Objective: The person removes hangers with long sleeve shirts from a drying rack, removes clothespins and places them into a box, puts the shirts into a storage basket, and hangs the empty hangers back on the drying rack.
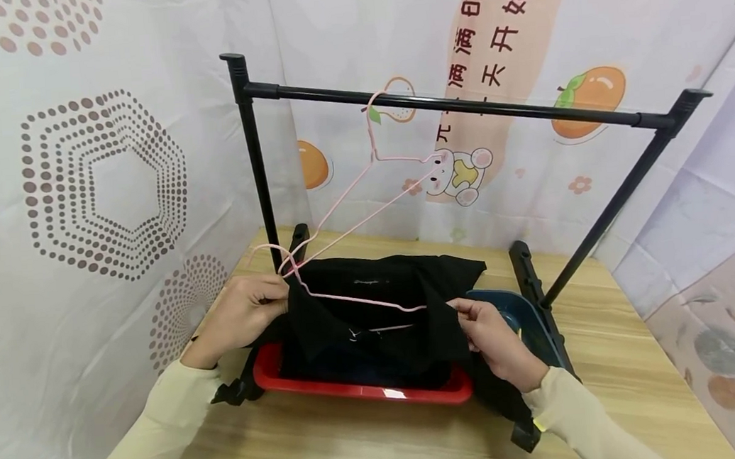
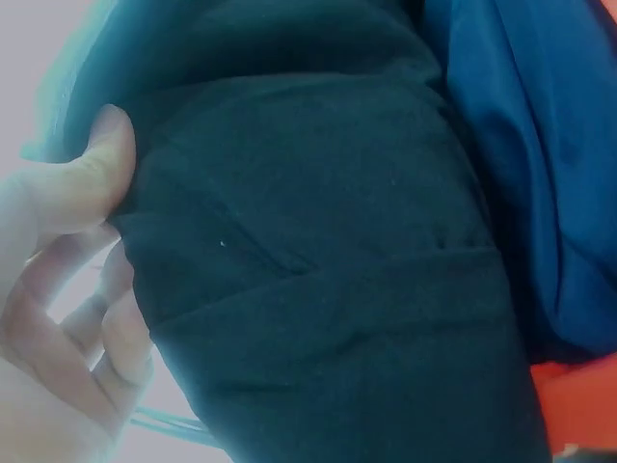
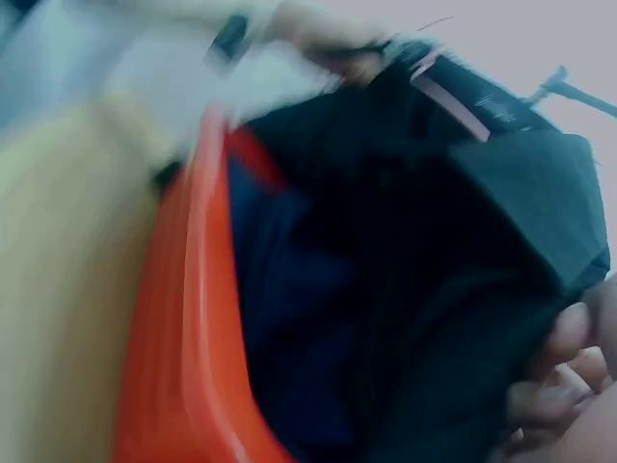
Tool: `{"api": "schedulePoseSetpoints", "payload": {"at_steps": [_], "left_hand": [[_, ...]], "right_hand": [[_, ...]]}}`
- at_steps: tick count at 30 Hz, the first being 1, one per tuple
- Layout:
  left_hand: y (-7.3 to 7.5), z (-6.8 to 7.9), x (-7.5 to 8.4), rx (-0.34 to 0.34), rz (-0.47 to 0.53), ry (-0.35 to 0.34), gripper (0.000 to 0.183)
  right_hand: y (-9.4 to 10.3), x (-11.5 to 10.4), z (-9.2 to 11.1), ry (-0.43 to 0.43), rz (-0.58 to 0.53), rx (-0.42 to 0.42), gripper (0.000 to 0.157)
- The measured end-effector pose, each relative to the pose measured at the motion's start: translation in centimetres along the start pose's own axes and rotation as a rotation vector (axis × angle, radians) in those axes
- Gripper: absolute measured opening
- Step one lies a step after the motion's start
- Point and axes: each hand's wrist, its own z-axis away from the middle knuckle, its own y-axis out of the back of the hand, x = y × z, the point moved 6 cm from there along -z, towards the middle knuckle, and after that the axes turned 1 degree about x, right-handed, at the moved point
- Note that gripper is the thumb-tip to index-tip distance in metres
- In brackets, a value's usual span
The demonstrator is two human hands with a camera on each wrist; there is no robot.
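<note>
A black collared garment (image 1: 444, 324) is spread between my two hands over a red basin (image 1: 353, 385). My left hand (image 1: 243, 313) pinches its left edge; in the left wrist view the thumb (image 2: 111, 159) presses on the black cloth with the fingers behind it. On the other side my right hand (image 1: 493, 334) pinches the garment's right edge, its fingers (image 3: 564, 338) curled at the cloth in the right wrist view. A pink hanger (image 1: 366, 301) lies within the garment's opening, partly hidden by cloth, its hook sticking out at upper left beside my left hand.
A black rack (image 1: 461, 104) stands behind, with another pink hanger (image 1: 371, 130) hooked on its bar. Navy cloth (image 2: 525, 145) lies in the red basin. At right, a dark blue basin (image 1: 536, 317) sits by the rack's foot. Patterned curtains (image 1: 108, 183) close in the wooden table (image 1: 332, 452).
</note>
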Motion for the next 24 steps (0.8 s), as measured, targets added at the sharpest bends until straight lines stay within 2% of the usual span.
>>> {"api": "schedulePoseSetpoints", "payload": {"at_steps": [3, 6, 11, 13, 14, 15, 17, 24], "left_hand": [[0.0, 0.1, -0.2, -0.007, -0.005, 0.007, 0.049], [0.1, 0.1, -0.4, 0.006, 0.006, 0.023, 0.043], [0.4, 0.0, -0.5, 0.014, 0.002, 0.017, 0.046], [0.3, -0.1, -0.3, -0.003, -0.005, -0.005, 0.049], [0.2, -0.1, -0.2, -0.012, -0.007, -0.015, 0.051], [0.1, -0.1, -0.1, -0.019, -0.009, -0.022, 0.051], [0.1, -0.1, 0.0, -0.021, -0.003, -0.03, 0.051], [0.6, 0.3, -0.1, 0.023, 0.065, -0.004, 0.042]], "right_hand": [[0.6, -1.0, 0.5, 0.117, 0.208, 0.118, 0.021], [1.2, -2.1, 1.4, 0.25, 0.323, 0.21, 0.021], [1.0, -3.5, 2.3, 0.477, 0.543, 0.224, 0.012], [0.8, -3.6, 2.4, 0.534, 0.626, 0.232, 0.01], [0.7, -3.6, 2.4, 0.541, 0.634, 0.229, 0.01], [0.7, -3.5, 2.4, 0.534, 0.625, 0.224, 0.01], [0.8, -3.0, 2.2, 0.474, 0.535, 0.193, 0.01], [0.8, -1.4, 1.5, 0.16, -0.041, 0.022, 0.019]]}}
